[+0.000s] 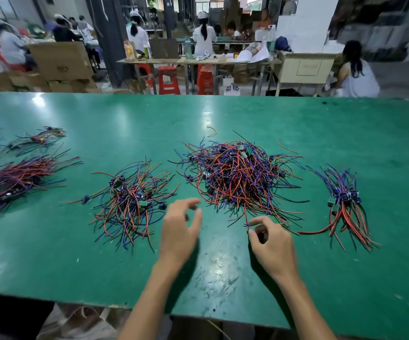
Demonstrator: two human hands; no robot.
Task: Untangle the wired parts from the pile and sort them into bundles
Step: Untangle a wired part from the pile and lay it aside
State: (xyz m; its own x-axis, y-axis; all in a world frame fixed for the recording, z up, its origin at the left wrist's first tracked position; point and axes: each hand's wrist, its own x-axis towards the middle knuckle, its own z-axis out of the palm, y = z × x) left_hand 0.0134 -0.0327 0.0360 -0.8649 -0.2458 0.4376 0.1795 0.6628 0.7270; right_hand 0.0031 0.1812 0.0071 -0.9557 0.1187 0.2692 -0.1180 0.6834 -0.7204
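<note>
A big tangled pile (237,173) of red, blue and black wired parts lies at the table's middle. A smaller loose pile (132,200) sits to its left. A tidy bundle (345,204) lies at the right, another long bundle (14,180) at the left edge. My right hand (269,241) pinches a red wire (245,217) that trails from the big pile's near edge. My left hand (181,229) hovers between the two piles, fingers loosely spread, holding nothing.
The green table (223,266) has its near edge just below my forearms. A small wire cluster (39,138) lies far left. Beyond the table are red stools (169,79), cardboard boxes (61,62) and people working at benches.
</note>
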